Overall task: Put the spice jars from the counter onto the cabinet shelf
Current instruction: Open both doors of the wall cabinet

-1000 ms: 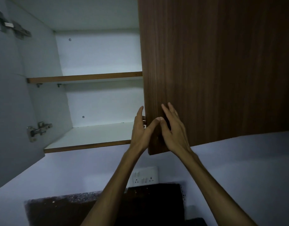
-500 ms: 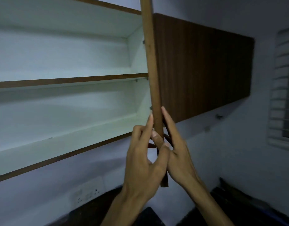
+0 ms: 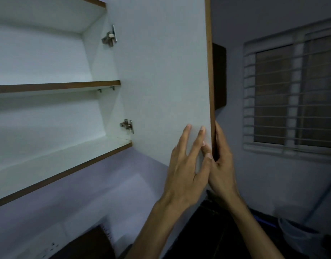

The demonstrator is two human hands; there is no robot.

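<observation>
White-lined cabinet shelf (image 3: pixel 49 165) runs sideways; hands (image 3: pixel 185 174) (image 3: pixel 222 171) hold the open door (image 3: pixel 161 71).

A door (image 3: pixel 161 71) stands swung open, its white inner face toward the camera, with two metal hinges (image 3: pixel 127 126) along its left side. To its right a window (image 3: pixel 291 94) with horizontal white bars (image 3: pixel 269 116) is set in a pale wall (image 3: pixel 272 184). A white socket plate (image 3: pixel 49 249) sits low on the wall at the left. A pale round container (image 3: pixel 295 234) shows dimly at lower right.

No readable text, labels or numbers anywhere.
</observation>
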